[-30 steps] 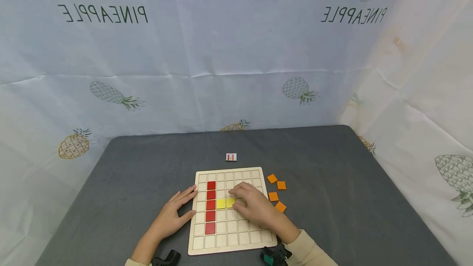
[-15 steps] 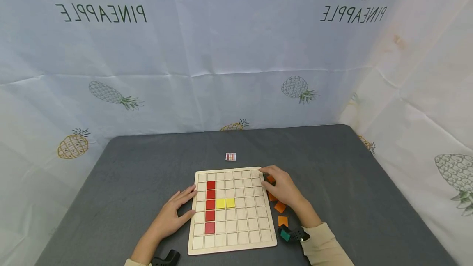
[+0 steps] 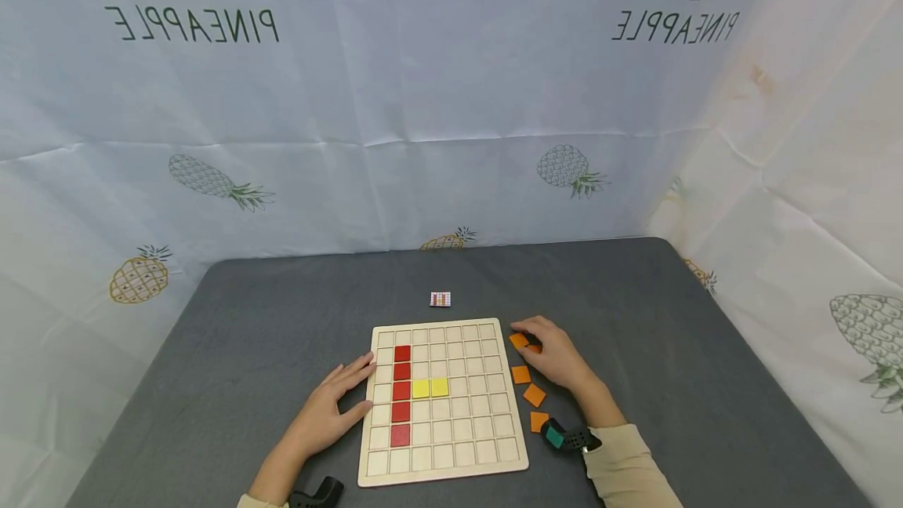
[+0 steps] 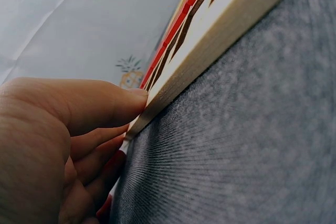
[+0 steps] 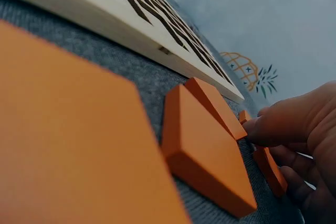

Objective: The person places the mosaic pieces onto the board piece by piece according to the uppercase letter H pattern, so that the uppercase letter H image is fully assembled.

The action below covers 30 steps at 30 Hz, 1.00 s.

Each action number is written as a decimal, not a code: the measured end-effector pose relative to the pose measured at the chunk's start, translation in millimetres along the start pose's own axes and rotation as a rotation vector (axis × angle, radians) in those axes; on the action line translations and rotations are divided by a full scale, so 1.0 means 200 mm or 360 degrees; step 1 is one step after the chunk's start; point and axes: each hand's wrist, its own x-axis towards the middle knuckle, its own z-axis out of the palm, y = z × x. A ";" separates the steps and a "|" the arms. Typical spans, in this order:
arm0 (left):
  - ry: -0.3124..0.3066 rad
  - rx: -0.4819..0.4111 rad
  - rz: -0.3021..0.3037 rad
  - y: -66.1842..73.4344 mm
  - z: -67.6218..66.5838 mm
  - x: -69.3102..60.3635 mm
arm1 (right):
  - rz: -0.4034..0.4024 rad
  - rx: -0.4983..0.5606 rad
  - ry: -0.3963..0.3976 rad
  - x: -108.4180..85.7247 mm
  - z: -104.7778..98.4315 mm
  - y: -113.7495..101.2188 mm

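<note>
Head view: half-spread right hand (image 3: 559, 357) has moved to square orange tiles (image 3: 520, 375), apparently selecting; hold unclear. Left hand (image 3: 326, 415) relaxed, empty.

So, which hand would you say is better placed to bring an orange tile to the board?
Probably the right hand: its fingers are at the orange tiles beside the board, while the left hand touches the opposite edge.
</note>
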 end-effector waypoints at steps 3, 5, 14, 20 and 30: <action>0.0006 0.0009 0.0003 0.00 0.00 0.00 | 0.0015 0.0005 0.0005 0.00 0.01 0.01; 0.0001 0.0015 -0.0002 0.00 0.00 0.00 | 0.0022 0.0009 0.0020 0.00 0.02 0.01; -0.0039 -0.0030 -0.0026 0.00 0.00 0.00 | 0.0023 -0.0006 0.0107 0.00 0.03 0.01; -0.0030 -0.0044 -0.0018 0.00 0.00 0.00 | 0.0047 0.0009 0.0152 -0.01 0.03 -0.01; -0.0067 -0.0026 -0.0083 0.00 0.00 0.01 | -0.0018 0.0007 0.0164 0.00 0.06 -0.08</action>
